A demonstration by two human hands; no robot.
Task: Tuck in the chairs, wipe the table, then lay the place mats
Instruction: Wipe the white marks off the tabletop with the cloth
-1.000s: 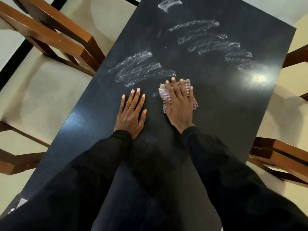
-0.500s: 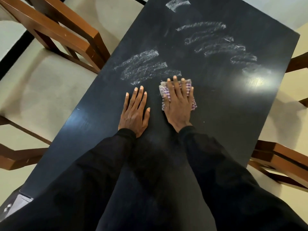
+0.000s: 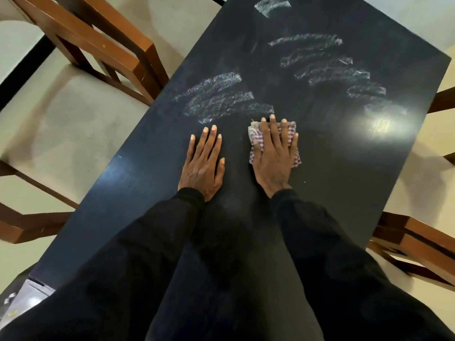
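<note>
A black rectangular table [image 3: 344,168] fills the middle of the head view. White chalky smears [image 3: 221,97] streak its far half, one patch left of centre and more smears [image 3: 327,67] further back. My right hand [image 3: 273,158] lies flat with straight fingers on a folded checked cloth [image 3: 253,134], pressing it to the table just below the left smear. My left hand [image 3: 203,166] rests flat on the bare tabletop beside it, holding nothing. Wooden chairs with cream seats stand at the table's sides.
A brown wooden chair [image 3: 98,43] with a cream seat [image 3: 61,124] stands at the left edge. Another chair's frame [image 3: 418,244] shows at the lower right. Pale floor surrounds the table. A grey object [image 3: 27,296] sits at the lower left corner.
My view has shifted a little, so table and hands sit slightly further right and lower. Both hands keep the same flat pose, the right one on the cloth.
</note>
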